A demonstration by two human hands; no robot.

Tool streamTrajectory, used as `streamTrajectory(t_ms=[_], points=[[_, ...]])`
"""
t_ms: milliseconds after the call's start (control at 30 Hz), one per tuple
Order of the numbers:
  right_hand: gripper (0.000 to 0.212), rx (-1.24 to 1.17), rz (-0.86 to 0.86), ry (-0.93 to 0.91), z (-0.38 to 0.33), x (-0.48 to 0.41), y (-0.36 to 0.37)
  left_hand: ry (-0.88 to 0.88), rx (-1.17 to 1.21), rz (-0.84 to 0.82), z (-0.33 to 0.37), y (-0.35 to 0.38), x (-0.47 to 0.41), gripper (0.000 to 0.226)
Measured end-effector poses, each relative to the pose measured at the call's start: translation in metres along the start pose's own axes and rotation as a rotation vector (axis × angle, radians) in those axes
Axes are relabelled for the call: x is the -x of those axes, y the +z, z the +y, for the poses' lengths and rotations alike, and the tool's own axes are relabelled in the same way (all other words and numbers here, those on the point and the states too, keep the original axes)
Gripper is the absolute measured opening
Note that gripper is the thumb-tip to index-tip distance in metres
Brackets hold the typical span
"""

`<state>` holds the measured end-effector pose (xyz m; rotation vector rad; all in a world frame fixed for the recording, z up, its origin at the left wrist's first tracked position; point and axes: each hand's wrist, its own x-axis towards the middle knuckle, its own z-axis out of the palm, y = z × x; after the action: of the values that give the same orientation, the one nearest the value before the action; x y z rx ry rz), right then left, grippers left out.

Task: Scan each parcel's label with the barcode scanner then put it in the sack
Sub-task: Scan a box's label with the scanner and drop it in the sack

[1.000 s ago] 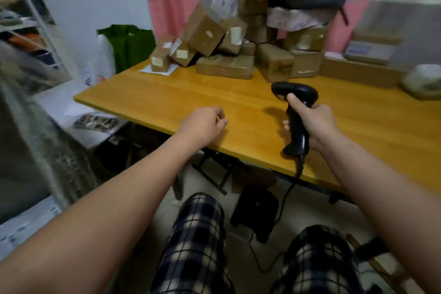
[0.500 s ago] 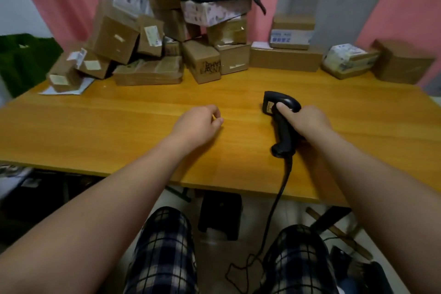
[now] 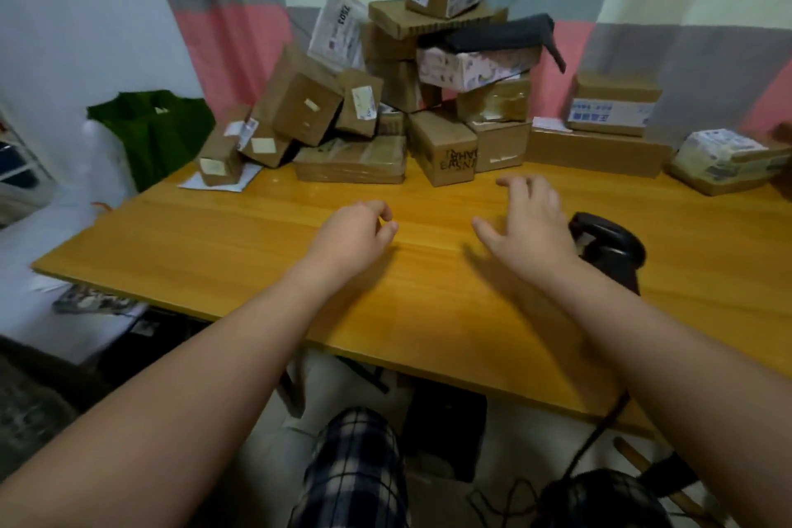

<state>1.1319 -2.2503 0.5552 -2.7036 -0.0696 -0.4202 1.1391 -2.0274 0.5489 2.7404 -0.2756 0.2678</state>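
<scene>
Left hand (image 3: pixel 349 238) loosely curled and empty, right hand (image 3: pixel 529 227) spread just beside scanner (image 3: pixel 608 244) lying on table (image 3: pixel 214 253), parcels (image 3: pixel 443 146) behind.

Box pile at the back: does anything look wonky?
Yes. The parcel pile is a jumble: the brown boxes on its left lean tilted, and a white mailer sticks out crooked higher up.

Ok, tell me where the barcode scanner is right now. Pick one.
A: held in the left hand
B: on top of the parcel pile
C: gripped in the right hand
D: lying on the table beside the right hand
D: the barcode scanner lies on the table just right of the right hand, whose fingers are spread and hold nothing.
</scene>
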Motion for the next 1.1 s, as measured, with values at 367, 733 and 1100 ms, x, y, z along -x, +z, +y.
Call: streamTrajectory(t_ms=[367,733,1100], points=[[0.076,0.058,-0.312,-0.172,-0.166,-0.135,0.113,-0.403,-0.180,0.211,-0.191,-0.044,-0.073,0.065],[0.069,0.182,-0.257,-0.138,-0.166,-0.209,0.185,-0.524,-0.026,0.163,-0.281,-0.034,-0.160,0.063],[0.061,0.161,-0.296,-0.243,-0.122,-0.140,0.139,-0.418,-0.047,0.174,-0.213,-0.025,-0.068,0.062]])
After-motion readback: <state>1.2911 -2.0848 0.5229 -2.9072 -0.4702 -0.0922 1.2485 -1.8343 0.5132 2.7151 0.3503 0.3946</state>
